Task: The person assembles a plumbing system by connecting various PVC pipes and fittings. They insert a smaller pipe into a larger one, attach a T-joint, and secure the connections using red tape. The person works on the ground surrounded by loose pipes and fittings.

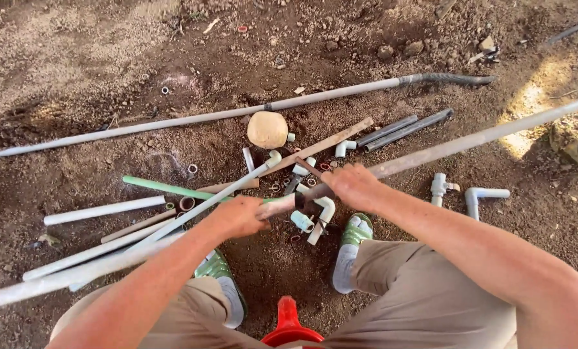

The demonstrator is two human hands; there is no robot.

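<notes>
My left hand (237, 216) grips a short white pipe stub (277, 205) that ends in a dark coupling near the middle of the view. My right hand (352, 185) is closed around the end of a long grey pipe (483, 137) that runs off to the upper right, held against that coupling. A thin brown stick (310, 169) passes just under the right hand. Both hands hover above a small pile of white elbow fittings (324, 210) on the dirt, between my two green sandals (355, 231).
Bare soil all round. A long grey pipe (192, 118) lies across the back, with a tan jug (267, 130) in front of it. White pipes (105, 210) and a green pipe (166, 188) lie left, dark pipes (405, 129) and white fittings (480, 196) right. A red object (288, 326) sits at my knees.
</notes>
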